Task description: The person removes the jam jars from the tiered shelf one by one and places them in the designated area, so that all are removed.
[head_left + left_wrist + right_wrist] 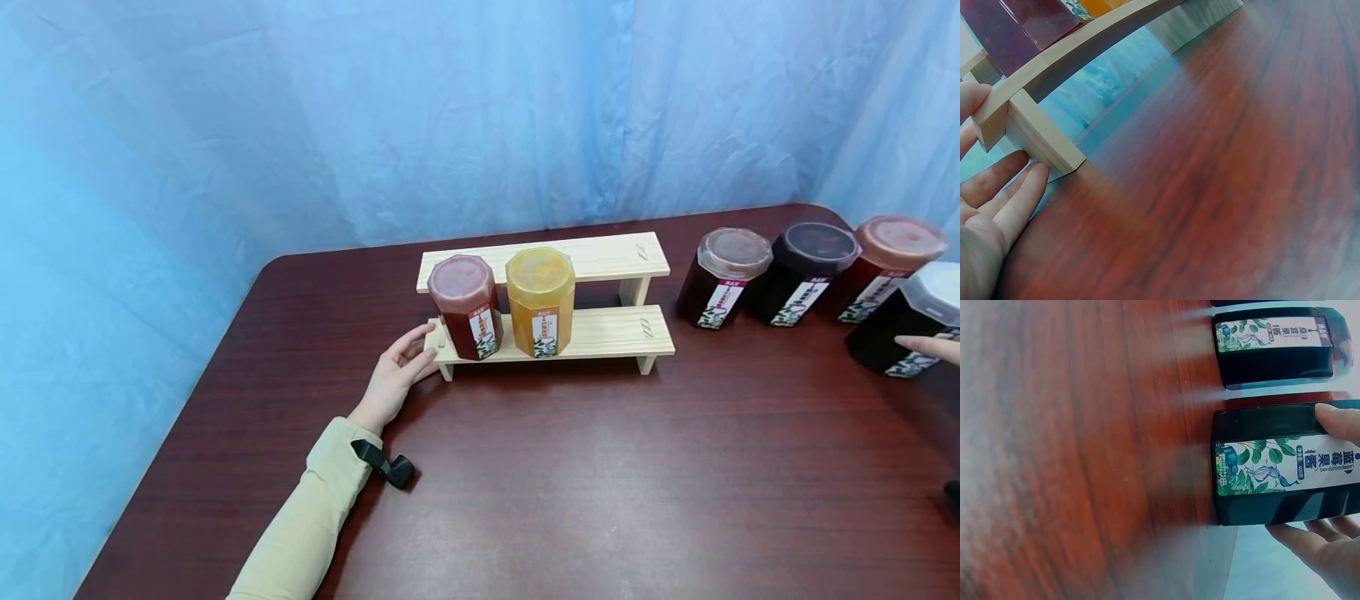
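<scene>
My left hand (397, 372) is at the left end of a two-step wooden rack (611, 330), its thumb and a finger holding the end of the lower board. The lower fingers lie beside the rack's leg (1044, 134) in the left wrist view. A dark red jam jar (463, 307) and a yellow jam jar (542, 302) stand upright on the lower step. At the far right, my right hand (1329, 550) grips a dark blueberry jam jar (1272, 465), thumb on one side and fingers on the other. Only a fingertip of it shows in the head view.
Three more jam jars stand in a row right of the rack: a dark one with a clear lid (724, 278), a blackish one (804, 273) and a red one (885, 268). Blue curtain (450, 108) hangs behind the dark wooden table (570, 483).
</scene>
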A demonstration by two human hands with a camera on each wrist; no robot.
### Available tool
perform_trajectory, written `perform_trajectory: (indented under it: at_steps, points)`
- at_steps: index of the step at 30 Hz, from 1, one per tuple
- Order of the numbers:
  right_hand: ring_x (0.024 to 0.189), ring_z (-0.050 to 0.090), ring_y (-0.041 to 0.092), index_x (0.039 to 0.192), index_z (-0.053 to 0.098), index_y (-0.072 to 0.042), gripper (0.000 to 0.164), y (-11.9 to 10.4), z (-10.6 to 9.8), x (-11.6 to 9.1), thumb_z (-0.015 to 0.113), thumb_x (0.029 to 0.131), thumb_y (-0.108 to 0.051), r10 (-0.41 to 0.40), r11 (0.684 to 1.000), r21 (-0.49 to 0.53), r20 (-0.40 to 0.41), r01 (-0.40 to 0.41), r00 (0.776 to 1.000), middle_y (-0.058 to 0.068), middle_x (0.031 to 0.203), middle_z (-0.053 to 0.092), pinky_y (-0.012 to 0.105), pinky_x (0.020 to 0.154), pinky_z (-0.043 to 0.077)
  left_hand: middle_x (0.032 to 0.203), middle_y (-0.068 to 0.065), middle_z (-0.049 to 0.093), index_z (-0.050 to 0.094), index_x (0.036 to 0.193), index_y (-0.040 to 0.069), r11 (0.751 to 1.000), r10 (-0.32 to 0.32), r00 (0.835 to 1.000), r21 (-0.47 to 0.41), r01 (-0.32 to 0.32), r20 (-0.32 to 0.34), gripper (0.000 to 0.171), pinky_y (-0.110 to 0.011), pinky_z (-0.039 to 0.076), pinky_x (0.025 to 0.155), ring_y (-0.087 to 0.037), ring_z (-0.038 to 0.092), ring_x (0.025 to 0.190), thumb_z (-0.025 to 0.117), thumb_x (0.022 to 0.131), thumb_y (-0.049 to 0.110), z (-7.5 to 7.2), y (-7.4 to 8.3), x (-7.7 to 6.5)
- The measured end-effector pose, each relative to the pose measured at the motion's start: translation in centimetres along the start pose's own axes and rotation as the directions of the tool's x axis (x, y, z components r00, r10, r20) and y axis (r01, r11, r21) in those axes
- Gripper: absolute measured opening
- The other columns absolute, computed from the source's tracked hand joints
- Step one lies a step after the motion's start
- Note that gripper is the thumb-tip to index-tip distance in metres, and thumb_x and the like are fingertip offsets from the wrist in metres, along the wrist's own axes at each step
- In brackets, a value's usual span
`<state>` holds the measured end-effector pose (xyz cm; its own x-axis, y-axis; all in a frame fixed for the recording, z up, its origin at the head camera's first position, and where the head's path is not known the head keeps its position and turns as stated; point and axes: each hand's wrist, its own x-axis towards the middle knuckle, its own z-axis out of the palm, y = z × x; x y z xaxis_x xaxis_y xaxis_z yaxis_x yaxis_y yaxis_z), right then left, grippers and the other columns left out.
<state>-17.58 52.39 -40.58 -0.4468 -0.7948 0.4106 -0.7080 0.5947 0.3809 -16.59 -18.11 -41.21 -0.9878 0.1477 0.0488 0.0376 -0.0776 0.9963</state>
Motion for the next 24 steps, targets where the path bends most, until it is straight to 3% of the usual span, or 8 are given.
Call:
perform_trajectory:
  at_steps: [2,11,12,13,14,17,21,24]
  points:
    - [0.057,0.043,0.005,0.149,-0.009,-0.038,0.062,0.2,0.0,0.3,0.012,0.099,-0.008,-0.060,0.996,-0.075,-0.036,0.057,0.998,-0.014,0.156,0.009,0.019,0.044,0.027,0.107,0.003,0.060,0.041,0.140,0.001,1.000,0.001,1.000,-0.006,-0.001,-0.003,0.047,-0.023,0.054,0.082,-0.006,0.059,0.097,0.053,0.095,0.001,0.0,0.0,-0.1]
    - [0.044,0.031,0.010,0.149,-0.008,-0.034,0.053,-0.7,-1.2,1.3,0.000,0.101,-0.016,-0.046,0.991,-0.124,-0.035,0.041,0.998,0.015,0.148,0.034,0.023,0.041,0.027,0.106,0.004,0.060,0.040,0.141,0.000,1.000,0.005,1.000,-0.015,-0.005,0.002,0.048,-0.024,0.054,0.082,-0.006,0.059,0.096,0.053,0.095,0.001,0.1,0.0,-0.3]
    - [0.044,0.030,0.009,0.149,-0.008,-0.034,0.055,-0.7,-1.2,1.3,0.003,0.100,-0.014,-0.045,0.992,-0.121,-0.037,0.041,0.998,0.004,0.155,0.022,0.023,0.041,0.027,0.106,0.004,0.060,0.040,0.141,0.000,1.000,0.005,1.000,-0.012,-0.005,0.002,0.048,-0.023,0.054,0.082,-0.006,0.059,0.096,0.053,0.095,0.002,0.1,0.0,-0.3]
    - [0.044,0.030,0.008,0.149,-0.007,-0.035,0.052,-0.7,-1.1,1.3,0.001,0.101,-0.018,-0.034,0.994,-0.110,-0.042,0.029,0.999,0.017,0.143,0.041,0.023,0.041,0.027,0.106,0.004,0.060,0.040,0.141,0.000,1.000,0.004,1.000,-0.012,-0.004,0.003,0.048,-0.023,0.054,0.082,-0.006,0.059,0.096,0.053,0.095,0.001,0.0,0.0,-0.3]
    - [0.045,0.033,0.011,0.150,-0.008,-0.034,0.053,-0.2,-0.4,0.6,0.001,0.101,-0.015,-0.039,0.992,-0.125,-0.041,0.034,0.998,0.008,0.155,0.021,0.024,0.041,0.028,0.106,0.004,0.060,0.040,0.141,0.000,1.000,0.003,1.000,-0.011,-0.003,0.004,0.048,-0.023,0.054,0.082,-0.006,0.059,0.096,0.053,0.095,0.001,0.0,0.0,-0.3]
    - [0.043,0.026,0.008,0.149,-0.006,-0.039,0.066,-0.8,-0.3,0.7,0.010,0.096,-0.004,0.016,0.997,-0.081,-0.056,-0.020,0.998,0.026,0.095,0.060,0.023,0.039,0.023,0.106,0.003,0.060,0.041,0.141,0.001,1.000,0.000,1.000,-0.004,0.000,0.002,0.048,-0.023,0.054,0.082,-0.006,0.059,0.096,0.053,0.095,0.001,0.0,-0.1,-0.3]
    - [0.043,0.022,0.005,0.148,-0.006,-0.044,0.092,-2.0,-1.2,1.7,0.025,0.080,0.010,0.090,0.995,-0.034,-0.047,-0.091,0.995,0.014,0.058,0.047,0.021,0.038,0.022,0.106,0.003,0.060,0.041,0.141,0.001,1.000,-0.002,1.000,0.002,0.002,0.004,0.048,-0.023,0.054,0.082,-0.006,0.059,0.095,0.053,0.095,0.002,-0.1,0.0,-0.3]
    - [0.043,0.020,0.002,0.148,-0.005,-0.044,0.082,-2.1,-1.2,1.8,0.020,0.087,0.006,0.097,0.995,-0.031,-0.058,-0.099,0.994,0.012,0.056,0.046,0.020,0.038,0.021,0.106,0.003,0.059,0.041,0.141,0.001,1.000,0.000,1.000,0.000,0.000,0.005,0.048,-0.023,0.054,0.082,-0.006,0.059,0.095,0.053,0.095,0.002,0.0,0.0,-0.3]
